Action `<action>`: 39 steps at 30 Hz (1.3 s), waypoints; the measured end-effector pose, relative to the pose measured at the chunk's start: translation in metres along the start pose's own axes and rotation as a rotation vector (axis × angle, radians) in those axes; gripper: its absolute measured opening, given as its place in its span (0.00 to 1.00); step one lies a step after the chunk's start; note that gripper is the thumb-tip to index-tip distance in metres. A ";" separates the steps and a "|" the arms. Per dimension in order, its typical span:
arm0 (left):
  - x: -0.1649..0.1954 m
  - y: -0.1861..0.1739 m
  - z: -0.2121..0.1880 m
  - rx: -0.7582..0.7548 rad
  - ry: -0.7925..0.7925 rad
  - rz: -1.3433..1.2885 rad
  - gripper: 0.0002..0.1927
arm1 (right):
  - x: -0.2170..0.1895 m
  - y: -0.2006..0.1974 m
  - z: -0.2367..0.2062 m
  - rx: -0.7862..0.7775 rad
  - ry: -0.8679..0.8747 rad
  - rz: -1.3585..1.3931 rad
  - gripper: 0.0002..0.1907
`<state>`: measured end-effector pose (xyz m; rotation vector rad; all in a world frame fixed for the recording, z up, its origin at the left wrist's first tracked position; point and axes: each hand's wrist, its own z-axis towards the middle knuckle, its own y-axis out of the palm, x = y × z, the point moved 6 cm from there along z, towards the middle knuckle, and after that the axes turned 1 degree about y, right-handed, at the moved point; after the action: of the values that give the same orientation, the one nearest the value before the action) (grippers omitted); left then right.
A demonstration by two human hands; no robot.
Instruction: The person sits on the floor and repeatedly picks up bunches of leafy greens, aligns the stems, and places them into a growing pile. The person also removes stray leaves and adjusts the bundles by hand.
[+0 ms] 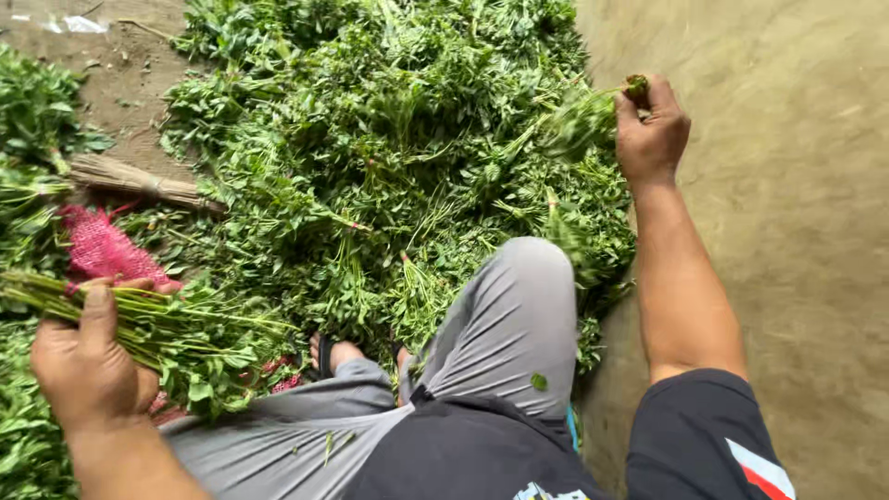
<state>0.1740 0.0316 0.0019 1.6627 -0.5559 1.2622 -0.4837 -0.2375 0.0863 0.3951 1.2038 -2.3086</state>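
Observation:
My left hand [85,356] grips a thick bunch of green stems [157,324] at the lower left, the stems lying crosswise and their leafy ends pointing right. My right hand [653,130] is raised at the upper right, closed on a few leafy stalks [579,120] that trail left toward a big heap of leafy greens [370,157] on the ground. My bent knee in grey trousers [509,315] sits between the hands, with my sandalled foot [333,352] at the heap's near edge.
A red mesh sack [102,248] lies just behind the held bunch. A small straw broom [139,183] rests on the dirt floor at the left. More greens [32,111] lie along the left edge. Bare tan floor [796,185] stretches along the right.

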 end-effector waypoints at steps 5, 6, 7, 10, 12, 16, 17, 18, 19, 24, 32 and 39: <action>-0.034 -0.002 0.021 0.012 -0.244 -0.169 0.08 | 0.045 0.026 -0.035 -0.280 -0.186 -0.532 0.22; -0.041 -0.001 0.024 0.023 -0.300 -0.214 0.08 | 0.054 0.042 -0.048 -0.354 -0.075 -0.506 0.24; -0.043 -0.002 0.024 0.032 -0.338 -0.252 0.09 | 0.047 0.058 -0.056 -0.365 -0.202 -0.638 0.28; -0.043 0.004 0.023 0.008 -0.412 -0.360 0.11 | 0.037 0.109 -0.074 -0.576 0.051 -0.515 0.26; -0.038 0.014 0.022 -0.039 -0.441 -0.383 0.12 | 0.004 0.128 -0.082 -0.636 0.038 -0.368 0.24; -0.030 0.043 0.019 -0.177 -0.464 -0.413 0.10 | -0.094 0.146 -0.088 -0.742 0.111 -0.006 0.22; -0.030 0.049 0.019 -0.193 -0.460 -0.380 0.11 | -0.128 0.149 -0.092 -0.772 0.102 0.125 0.20; -0.032 0.054 0.018 -0.212 -0.460 -0.347 0.11 | -0.163 0.153 -0.097 -0.799 0.097 0.253 0.18; -0.034 0.060 0.017 -0.232 -0.460 -0.316 0.11 | -0.200 0.155 -0.104 -0.810 0.059 0.372 0.16; -0.053 0.074 0.010 -0.309 -0.440 -0.153 0.15 | -0.355 0.181 -0.152 -0.939 -0.136 0.649 0.15; -0.066 0.067 0.003 -0.328 -0.319 0.091 0.13 | -0.393 0.179 -0.158 -0.631 -0.199 0.740 0.09; -0.060 0.073 -0.004 -0.372 -0.326 0.239 0.15 | -0.397 0.190 -0.162 -0.713 -0.269 0.546 0.06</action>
<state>0.0920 -0.0086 -0.0235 1.5196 -1.1438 0.9770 -0.0447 -0.0775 0.0524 0.1174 1.4542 -1.3175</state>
